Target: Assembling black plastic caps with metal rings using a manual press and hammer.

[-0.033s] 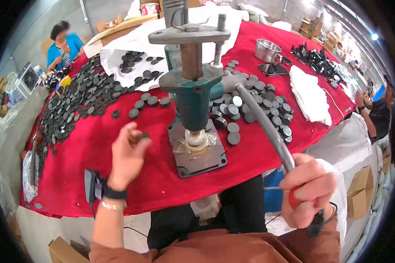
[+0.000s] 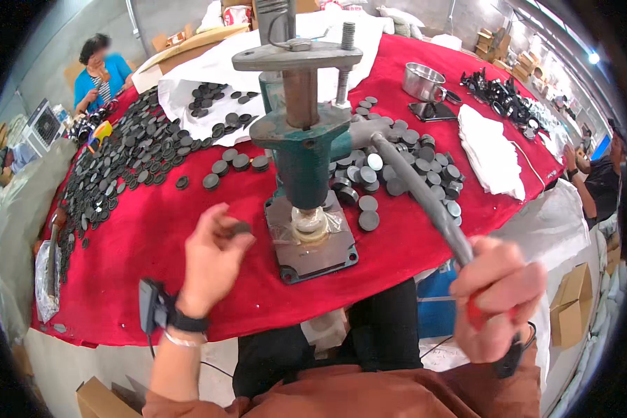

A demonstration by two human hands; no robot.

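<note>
Between the thumb and fingers of my left hand (image 2: 214, 254) I pinch a small dark round disc (image 2: 240, 228), just left of the press base. My right hand (image 2: 498, 296) wraps around the lever (image 2: 425, 198) of a green arbor press (image 2: 304, 167), at a red grip mostly covered by my fingers. The lever slopes down from the press towards me. Under the ram, a pale round die (image 2: 309, 224) with clear film sits on the steel base plate (image 2: 303, 265). Whether a piece lies in the die I cannot tell.
Loose black discs (image 2: 143, 146) spread over the left of the red cloth (image 2: 139, 237). More discs (image 2: 397, 164) lie behind and right of the press. A metal pot (image 2: 423, 80), a phone (image 2: 432, 111) and white cloth (image 2: 491, 150) lie farther right. A person (image 2: 104, 73) sits at far left.
My left hand has shifted slightly right with the disc, closer to the press. My right hand has moved a little to the right on the lever.
</note>
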